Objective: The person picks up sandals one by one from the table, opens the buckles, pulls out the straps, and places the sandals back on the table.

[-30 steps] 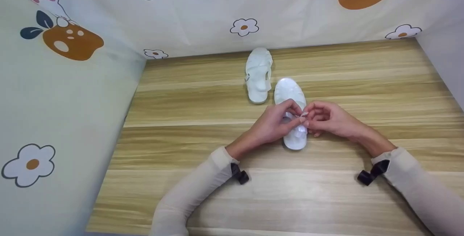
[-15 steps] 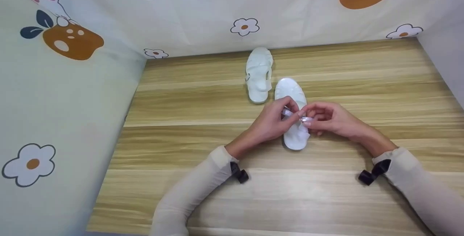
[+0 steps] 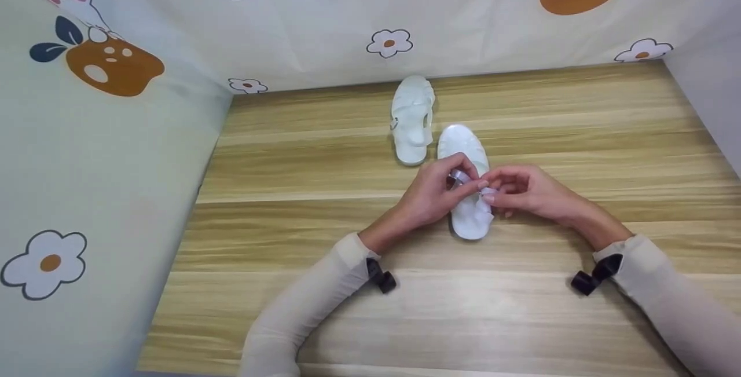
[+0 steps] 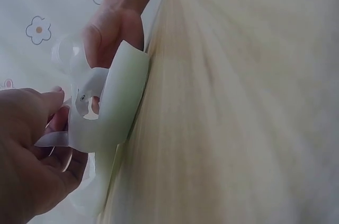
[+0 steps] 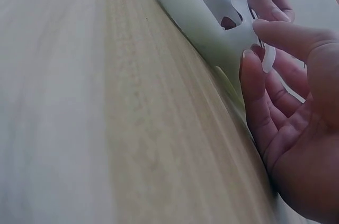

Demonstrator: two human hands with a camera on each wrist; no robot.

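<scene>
A white jelly sandal (image 3: 461,142) lies on the table, toe pointing away from me, with both hands over its strap. My left hand (image 3: 425,194) pinches the thin ankle strap (image 3: 460,176) between thumb and fingers. On the other side, my right hand (image 3: 535,194) has thumb and forefinger on the strap's end at the buckle side. In the left wrist view the sole (image 4: 124,94) stands on edge to the camera, a strap tail (image 4: 53,139) between the left fingers. The right wrist view has the right thumb and finger against the sandal's side (image 5: 228,44). Fingers hide the buckle.
A second white sandal (image 3: 412,116) lies farther back and left, near the wall, its strap and small buckle visible. Patterned cloth walls (image 3: 324,24) bound the wooden table (image 3: 324,134) at the back and left. A black wrist camera (image 3: 596,275) sits on each sleeve.
The left thumb has shifted slightly away from me along the strap. The two hands' fingertips have separated a little, and more of the sandal's heel side now shows. The far sandal stays put.
</scene>
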